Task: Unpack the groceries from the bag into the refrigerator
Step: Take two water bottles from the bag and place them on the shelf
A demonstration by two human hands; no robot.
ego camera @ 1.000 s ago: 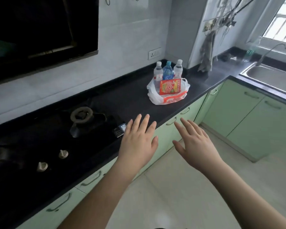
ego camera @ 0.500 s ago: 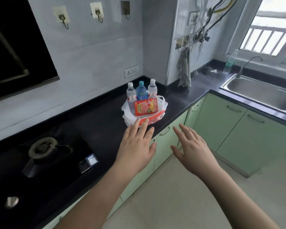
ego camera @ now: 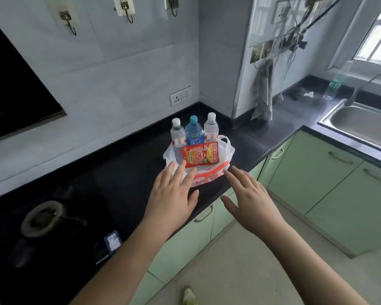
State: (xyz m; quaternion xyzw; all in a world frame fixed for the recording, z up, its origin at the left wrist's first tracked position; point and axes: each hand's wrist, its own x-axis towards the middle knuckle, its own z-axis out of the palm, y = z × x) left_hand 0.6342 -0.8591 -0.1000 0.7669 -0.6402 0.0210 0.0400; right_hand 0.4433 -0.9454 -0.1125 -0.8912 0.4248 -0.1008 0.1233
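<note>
A white plastic grocery bag sits on the black countertop. Standing in it are two clear water bottles, a blue bottle between them, and a red snack packet in front. A red-and-white pack lies at the bag's front. My left hand is open, palm down, fingertips at the bag's near left side. My right hand is open just right of the bag, fingertips near its front corner. No refrigerator is in view.
A gas burner is set in the counter at left, with a small card near the edge. Green cabinets run below. A steel sink and tap are at right. A cloth hangs in the corner.
The view has come closer to the bag. Both open hands have reached forward and now flank its near side.
</note>
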